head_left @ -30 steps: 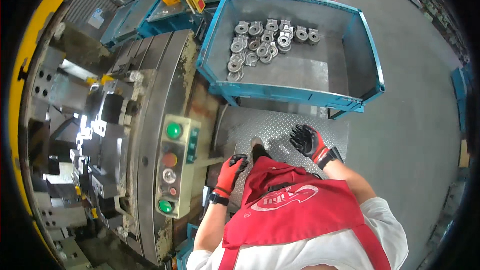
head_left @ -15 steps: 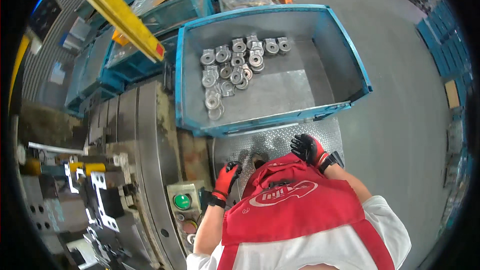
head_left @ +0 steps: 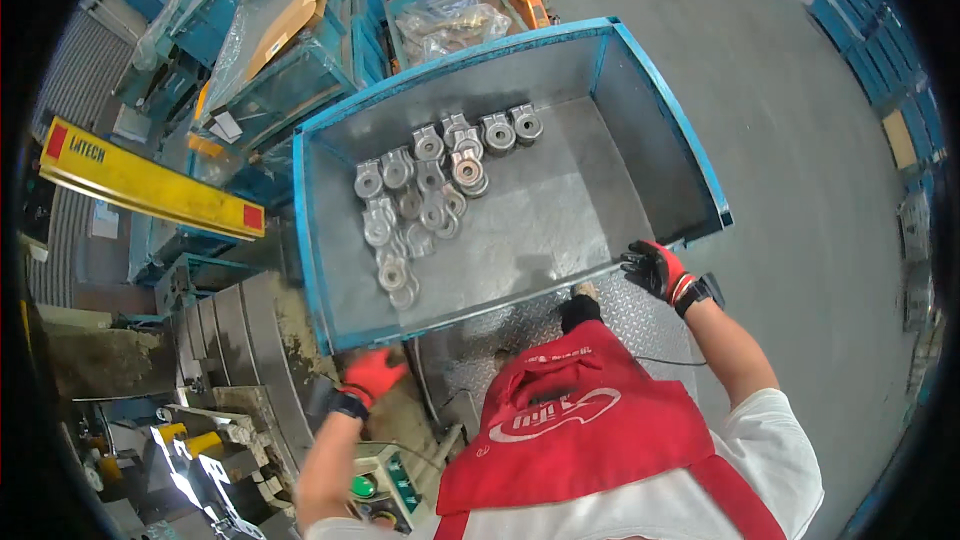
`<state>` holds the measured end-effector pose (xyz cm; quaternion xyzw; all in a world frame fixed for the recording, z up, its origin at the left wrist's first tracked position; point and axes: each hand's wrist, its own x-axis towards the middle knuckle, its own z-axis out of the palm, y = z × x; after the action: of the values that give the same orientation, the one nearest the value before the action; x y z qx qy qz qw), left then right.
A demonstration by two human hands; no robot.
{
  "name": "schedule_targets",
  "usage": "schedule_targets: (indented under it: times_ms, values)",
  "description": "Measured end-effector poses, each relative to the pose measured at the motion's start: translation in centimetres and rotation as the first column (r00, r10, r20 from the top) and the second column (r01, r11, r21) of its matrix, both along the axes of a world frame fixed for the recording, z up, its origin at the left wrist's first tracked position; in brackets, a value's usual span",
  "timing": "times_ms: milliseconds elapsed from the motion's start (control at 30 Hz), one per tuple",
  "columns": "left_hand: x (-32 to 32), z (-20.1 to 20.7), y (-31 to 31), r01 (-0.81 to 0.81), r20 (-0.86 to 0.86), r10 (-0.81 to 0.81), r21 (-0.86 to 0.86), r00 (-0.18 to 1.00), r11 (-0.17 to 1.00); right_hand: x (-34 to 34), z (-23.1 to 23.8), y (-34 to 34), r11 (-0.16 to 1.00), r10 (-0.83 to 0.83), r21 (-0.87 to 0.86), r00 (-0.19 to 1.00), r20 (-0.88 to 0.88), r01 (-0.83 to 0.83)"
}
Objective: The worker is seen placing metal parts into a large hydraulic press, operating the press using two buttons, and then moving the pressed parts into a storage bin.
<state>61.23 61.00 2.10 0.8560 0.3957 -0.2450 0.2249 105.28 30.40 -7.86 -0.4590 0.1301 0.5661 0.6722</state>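
A large blue-rimmed metal bin stands in front of me. Grey metal parts, each a ring with a short lug, lie in rows and small stacks in its left half. My right hand, in a red and black glove, is at the bin's near right rim, with its fingers apart and nothing in them; whether they touch the rim I cannot tell. Just outside the near left corner is my left hand, also in a red glove. Motion smears its fingers.
At left stands a machine with a steel bed and a control box with a green button. A yellow post juts in near the bin. Other blue bins fill the far left. Under me is a tread-plate platform.
Both hands have moved outward and toward the bin, the left to its near left corner, the right to its near rim. My view has turned, and the bin appears lower and further left.
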Motion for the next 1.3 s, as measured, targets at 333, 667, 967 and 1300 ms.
schedule_targets:
  times_ms: [333,667,967,1300]
  values:
    - [14.2,-6.0,13.5,0.21,-0.238,-0.144,0.281,0.961,0.937,18.7,-2.0,17.9,0.929,0.361,-0.263,0.794,0.49,-0.26]
    - [27.1,-35.8,6.7,-0.313,-0.009,0.323,-0.272,0.946,0.91,20.9,-19.7,32.4,0.828,0.509,-0.546,0.58,0.636,-0.128]
    - [31.4,-40.0,4.9,-0.425,-0.054,0.423,-0.039,0.905,0.904,24.3,-27.7,40.6,0.916,0.317,-0.401,0.643,0.697,-0.017]
    - [30.9,-41.0,5.0,-0.403,-0.025,0.402,-0.039,0.915,0.914,27.3,-29.3,45.4,0.896,0.442,-0.272,0.671,0.595,-0.35]
